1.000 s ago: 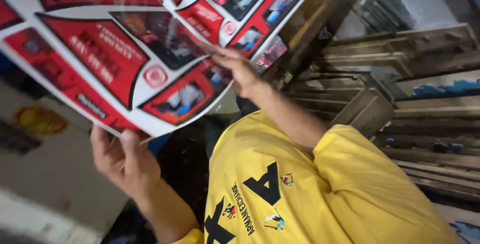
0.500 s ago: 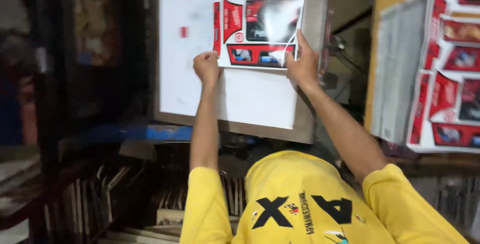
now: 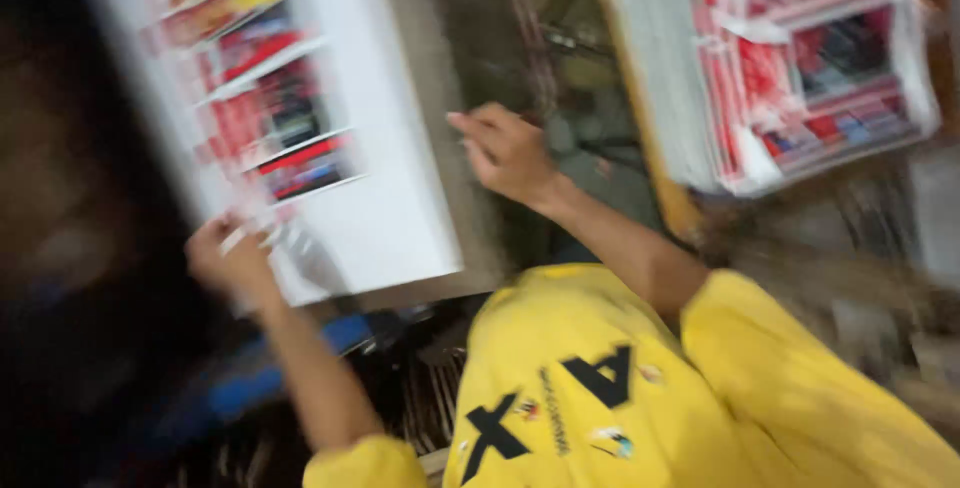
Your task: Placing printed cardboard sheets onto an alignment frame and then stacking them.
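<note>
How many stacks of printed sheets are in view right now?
2. One stack of printed sheets lies at upper left, with the left hand on its lower corner. The other stack is at upper right. Blur may hide more.

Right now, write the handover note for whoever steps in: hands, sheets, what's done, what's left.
Left hand: gripping the lower corner of the large white printed sheet, which lies on a flat board.
Right hand: open, off the sheet, hovering beside its right edge.
Stack of printed sheets: upper right, apart from both hands.
Done: one sheet laid on the board.
Left: the sheet is held at one corner only; the view is blurred, so alignment cannot be judged.
</note>
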